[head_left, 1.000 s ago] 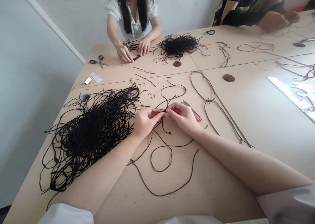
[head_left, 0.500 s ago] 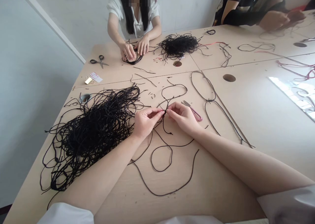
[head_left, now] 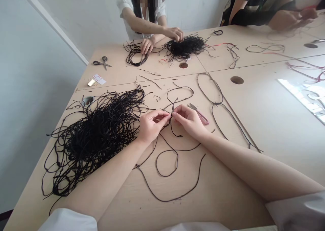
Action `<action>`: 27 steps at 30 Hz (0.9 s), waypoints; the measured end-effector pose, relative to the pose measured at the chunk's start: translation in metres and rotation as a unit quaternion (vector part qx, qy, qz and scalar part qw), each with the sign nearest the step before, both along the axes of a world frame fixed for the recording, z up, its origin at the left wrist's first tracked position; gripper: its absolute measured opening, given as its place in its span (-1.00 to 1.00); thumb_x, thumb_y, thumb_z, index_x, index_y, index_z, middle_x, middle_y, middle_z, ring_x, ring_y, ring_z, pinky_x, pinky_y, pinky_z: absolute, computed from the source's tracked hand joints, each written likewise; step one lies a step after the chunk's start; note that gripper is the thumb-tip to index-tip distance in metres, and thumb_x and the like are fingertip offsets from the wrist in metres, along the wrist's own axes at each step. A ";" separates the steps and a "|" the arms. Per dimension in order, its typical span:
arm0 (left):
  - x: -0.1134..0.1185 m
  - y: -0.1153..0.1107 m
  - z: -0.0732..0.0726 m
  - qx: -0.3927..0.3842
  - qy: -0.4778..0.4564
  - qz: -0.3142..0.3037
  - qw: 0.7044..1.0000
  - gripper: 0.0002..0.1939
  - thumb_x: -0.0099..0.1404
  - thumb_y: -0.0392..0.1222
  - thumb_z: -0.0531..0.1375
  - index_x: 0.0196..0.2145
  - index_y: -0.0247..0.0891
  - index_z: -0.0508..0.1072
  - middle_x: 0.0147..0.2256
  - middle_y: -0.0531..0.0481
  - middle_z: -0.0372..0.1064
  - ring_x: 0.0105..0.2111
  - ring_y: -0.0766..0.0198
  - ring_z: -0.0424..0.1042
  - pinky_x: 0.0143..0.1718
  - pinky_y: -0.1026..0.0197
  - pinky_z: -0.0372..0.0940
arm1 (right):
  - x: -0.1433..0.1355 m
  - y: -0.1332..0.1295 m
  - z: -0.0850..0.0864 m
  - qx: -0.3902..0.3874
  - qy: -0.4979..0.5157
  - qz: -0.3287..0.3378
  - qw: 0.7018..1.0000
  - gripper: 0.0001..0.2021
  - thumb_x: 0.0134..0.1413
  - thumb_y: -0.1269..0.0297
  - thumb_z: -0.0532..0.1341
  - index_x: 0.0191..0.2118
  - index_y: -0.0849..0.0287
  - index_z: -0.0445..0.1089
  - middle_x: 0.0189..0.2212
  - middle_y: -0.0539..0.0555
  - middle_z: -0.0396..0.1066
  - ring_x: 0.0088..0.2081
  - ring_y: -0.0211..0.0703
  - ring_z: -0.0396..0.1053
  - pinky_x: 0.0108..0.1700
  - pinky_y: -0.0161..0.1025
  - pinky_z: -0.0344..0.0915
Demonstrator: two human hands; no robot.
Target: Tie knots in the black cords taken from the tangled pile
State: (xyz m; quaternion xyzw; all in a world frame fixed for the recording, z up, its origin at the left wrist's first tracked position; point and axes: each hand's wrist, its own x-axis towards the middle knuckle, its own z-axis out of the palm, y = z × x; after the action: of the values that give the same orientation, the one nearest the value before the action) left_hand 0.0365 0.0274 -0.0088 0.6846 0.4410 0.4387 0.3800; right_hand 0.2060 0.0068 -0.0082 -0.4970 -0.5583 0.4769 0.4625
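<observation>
Both my hands pinch a thin black cord [head_left: 173,124] at a small knot between their fingertips, just above the table. My left hand [head_left: 152,122] grips it from the left with thumb and forefinger closed. From the other side, my right hand [head_left: 189,119] holds the cord the same way, its fingertips almost touching the left ones. A loop of the cord lies beyond my fingers, and a short knotted end hangs on the near side. Beside my right hand lie thread snips [head_left: 199,114] with a pink handle. Loose black cord [head_left: 166,175] curls over the table nearer to me.
A big tangled heap of black cords [head_left: 99,133] lies left of my hands. A looped cord [head_left: 215,103] lies to the right. Farther off are black scissors [head_left: 103,63], a second cord heap [head_left: 186,46] and a co-worker's hand [head_left: 175,34]; another person sits at the far right.
The co-worker opposite has reached one hand from the cord bundle to the far heap. My hands have barely moved; the short cord end has swung slightly right.
</observation>
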 end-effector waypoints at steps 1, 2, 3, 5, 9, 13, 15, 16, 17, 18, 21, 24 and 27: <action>0.000 0.000 0.000 0.005 0.005 -0.002 1.000 -0.87 0.18 -0.12 0.32 -0.35 -0.22 0.58 -0.38 -0.01 0.54 -0.42 0.30 0.50 -0.37 0.27 0.42 | 0.000 0.000 0.000 0.002 -0.003 -0.002 1.000 -0.84 0.16 0.19 0.18 -0.33 0.17 0.30 -0.49 -0.04 0.27 -0.48 -0.31 0.15 -0.43 -0.30 0.08; 0.000 -0.001 0.001 0.008 0.010 -0.002 1.000 -0.87 0.18 -0.12 0.32 -0.35 -0.22 0.58 -0.38 -0.01 0.54 -0.42 0.30 0.50 -0.37 0.28 0.42 | 0.000 0.000 0.000 0.002 -0.004 -0.002 1.000 -0.84 0.16 0.19 0.18 -0.33 0.17 0.31 -0.49 -0.04 0.28 -0.48 -0.31 0.15 -0.43 -0.30 0.08; 0.001 -0.001 0.001 0.009 0.012 -0.001 1.000 -0.88 0.19 -0.13 0.32 -0.35 -0.22 0.58 -0.38 -0.01 0.54 -0.41 0.30 0.50 -0.36 0.28 0.42 | 0.000 0.000 0.000 0.002 -0.002 -0.001 1.000 -0.84 0.16 0.19 0.18 -0.33 0.17 0.31 -0.49 -0.04 0.28 -0.48 -0.32 0.15 -0.43 -0.30 0.08; 0.001 -0.001 0.000 0.001 0.006 0.003 1.000 -0.88 0.19 -0.13 0.32 -0.35 -0.23 0.56 -0.38 0.00 0.53 -0.40 0.31 0.51 -0.34 0.28 0.43 | 0.000 0.000 -0.001 -0.002 0.009 0.002 1.000 -0.84 0.16 0.18 0.18 -0.33 0.17 0.31 -0.50 -0.04 0.28 -0.48 -0.32 0.14 -0.44 -0.31 0.08; 0.001 0.001 -0.004 -0.059 -0.059 0.017 0.996 -0.78 0.14 -0.12 0.35 -0.29 -0.26 0.48 -0.38 -0.01 0.52 -0.41 0.29 0.52 -0.35 0.27 0.45 | 0.000 0.001 -0.004 -0.014 0.047 0.001 0.999 -0.82 0.16 0.16 0.19 -0.32 0.17 0.30 -0.52 -0.06 0.26 -0.50 -0.34 0.13 -0.46 -0.32 0.06; 0.000 0.004 -0.007 -0.086 -0.072 0.004 0.994 -0.69 0.19 -0.09 0.32 -0.14 -0.27 0.49 -0.33 -0.06 0.54 -0.37 0.26 0.54 -0.32 0.22 0.46 | 0.000 0.001 -0.005 -0.016 0.066 0.001 0.998 -0.81 0.15 0.15 0.20 -0.32 0.17 0.29 -0.51 -0.06 0.25 -0.50 -0.34 0.14 -0.46 -0.32 0.07; -0.001 0.004 -0.006 -0.073 -0.055 -0.005 0.996 -0.75 0.21 -0.07 0.29 -0.21 -0.26 0.55 -0.30 -0.08 0.55 -0.38 0.26 0.53 -0.32 0.22 0.46 | 0.000 0.001 -0.004 -0.018 0.068 0.002 0.998 -0.81 0.16 0.15 0.20 -0.32 0.17 0.29 -0.50 -0.06 0.26 -0.49 -0.34 0.15 -0.44 -0.32 0.09; -0.001 0.004 -0.006 -0.063 -0.048 -0.006 0.997 -0.77 0.22 -0.06 0.28 -0.25 -0.25 0.57 -0.29 -0.08 0.55 -0.38 0.26 0.52 -0.32 0.22 0.46 | 0.000 0.001 -0.004 -0.019 0.068 0.002 0.998 -0.81 0.16 0.15 0.20 -0.32 0.17 0.29 -0.50 -0.05 0.26 -0.48 -0.33 0.16 -0.44 -0.32 0.09; -0.001 0.004 -0.006 -0.053 -0.042 -0.005 0.998 -0.79 0.22 -0.06 0.28 -0.28 -0.24 0.58 -0.30 -0.07 0.55 -0.39 0.26 0.52 -0.33 0.22 0.46 | 0.000 0.001 -0.004 -0.020 0.065 0.003 0.998 -0.81 0.16 0.14 0.19 -0.32 0.17 0.29 -0.50 -0.05 0.26 -0.48 -0.33 0.15 -0.44 -0.32 0.09; -0.002 0.003 -0.005 -0.045 -0.039 -0.004 0.998 -0.79 0.21 -0.06 0.29 -0.29 -0.24 0.59 -0.31 -0.06 0.56 -0.40 0.26 0.51 -0.34 0.22 0.45 | 0.000 0.000 -0.004 -0.021 0.063 0.004 0.998 -0.81 0.16 0.14 0.19 -0.32 0.17 0.29 -0.50 -0.05 0.26 -0.48 -0.32 0.15 -0.44 -0.32 0.09; -0.001 0.002 -0.004 -0.032 -0.038 -0.002 0.999 -0.80 0.18 -0.07 0.31 -0.30 -0.23 0.60 -0.34 -0.04 0.55 -0.43 0.28 0.49 -0.36 0.23 0.44 | 0.000 0.000 -0.003 -0.019 0.052 0.009 0.998 -0.79 0.16 0.12 0.19 -0.32 0.16 0.29 -0.51 -0.05 0.25 -0.49 -0.32 0.13 -0.45 -0.31 0.07; -0.001 0.002 -0.004 -0.034 -0.041 0.004 0.999 -0.81 0.16 -0.08 0.33 -0.31 -0.24 0.58 -0.38 -0.02 0.54 -0.46 0.30 0.47 -0.39 0.25 0.43 | 0.000 0.000 -0.002 -0.018 0.047 0.008 0.999 -0.79 0.16 0.12 0.19 -0.32 0.17 0.30 -0.51 -0.06 0.24 -0.50 -0.33 0.12 -0.45 -0.32 0.06; 0.000 0.001 -0.004 -0.038 -0.047 0.006 0.998 -0.82 0.16 -0.10 0.33 -0.32 -0.24 0.56 -0.40 -0.01 0.52 -0.47 0.31 0.47 -0.39 0.26 0.43 | 0.000 0.000 -0.001 -0.018 0.045 0.007 0.999 -0.80 0.17 0.14 0.19 -0.33 0.17 0.30 -0.51 -0.06 0.24 -0.50 -0.34 0.11 -0.45 -0.32 0.05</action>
State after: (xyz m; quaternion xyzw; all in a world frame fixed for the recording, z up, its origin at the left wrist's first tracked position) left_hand 0.0361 0.0287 -0.0129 0.6458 0.4429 0.4552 0.4236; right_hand 0.2056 0.0067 -0.0095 -0.4794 -0.5316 0.5119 0.4750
